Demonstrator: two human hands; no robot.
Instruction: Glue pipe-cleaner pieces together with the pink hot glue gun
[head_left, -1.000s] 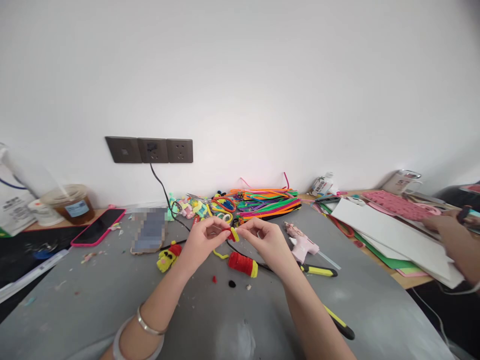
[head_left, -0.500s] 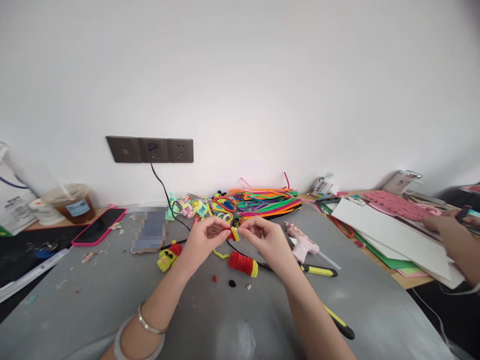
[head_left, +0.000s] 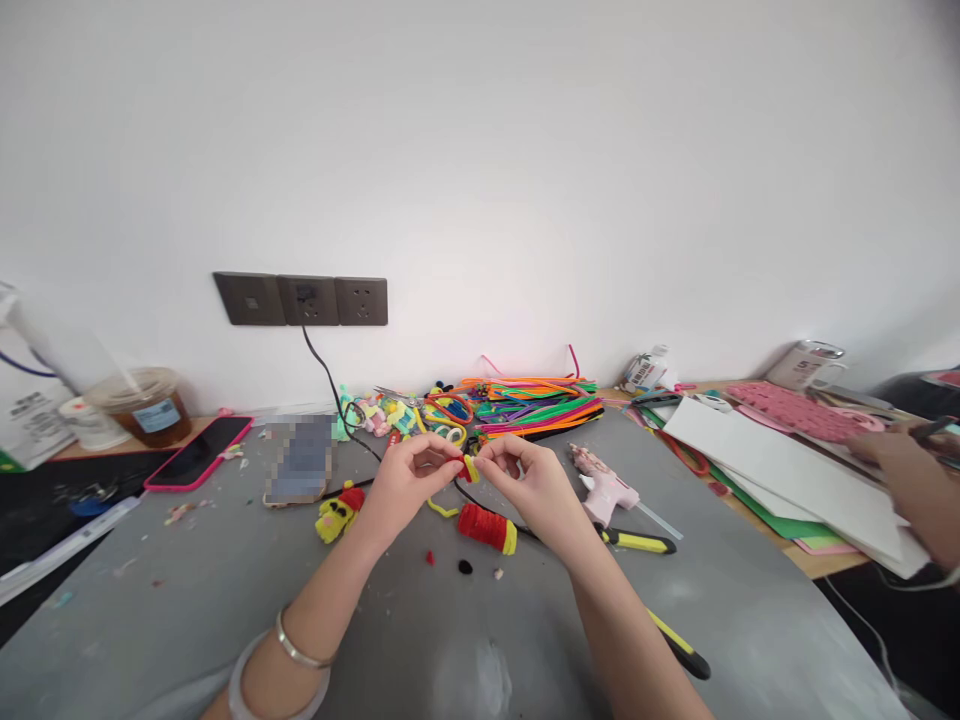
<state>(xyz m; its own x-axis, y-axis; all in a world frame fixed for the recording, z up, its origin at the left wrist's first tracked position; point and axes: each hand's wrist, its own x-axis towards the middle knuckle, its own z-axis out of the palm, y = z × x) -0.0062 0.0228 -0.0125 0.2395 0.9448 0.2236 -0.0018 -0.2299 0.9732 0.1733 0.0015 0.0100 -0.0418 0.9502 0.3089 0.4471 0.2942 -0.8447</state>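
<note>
Your hands have barely moved: left hand [head_left: 409,482] and right hand [head_left: 525,480] both pinch the small yellow coil [head_left: 470,468], seemingly half wound; the red roll [head_left: 486,527] lies finished.

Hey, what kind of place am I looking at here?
Most likely a hobby craft desk. A heap of coloured pipe cleaners lies by the wall, a pink glue gun rests on the grey table, and both hands pinch a small yellow and red piece.

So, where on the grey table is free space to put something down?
Bare grey table lies left of the left forearm, below the pink phone, and at the front right beyond the yellow-handled tool. Crowded: along the wall around the pipe cleaners, and around both hands.
</note>
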